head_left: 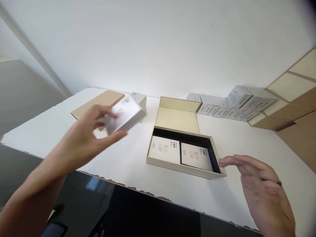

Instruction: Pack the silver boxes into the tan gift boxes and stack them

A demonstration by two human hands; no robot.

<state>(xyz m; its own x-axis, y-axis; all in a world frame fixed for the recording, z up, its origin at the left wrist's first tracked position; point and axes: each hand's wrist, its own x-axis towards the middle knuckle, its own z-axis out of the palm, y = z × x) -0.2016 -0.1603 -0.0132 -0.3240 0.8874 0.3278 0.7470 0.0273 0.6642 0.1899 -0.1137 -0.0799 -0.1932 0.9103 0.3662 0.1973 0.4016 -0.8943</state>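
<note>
The white table (128, 158) carries stacks of kraft-brown cardboard cases (291, 98) along the wall, within reach. In front of me the open beige gift box with a black interior (184, 169) lies lid-back, two white packets (165, 148) filling its left and middle. My right hand (261, 184) hovers open at its corner. My left hand (84, 138) grips a small white box (123, 115) above the table.
</note>
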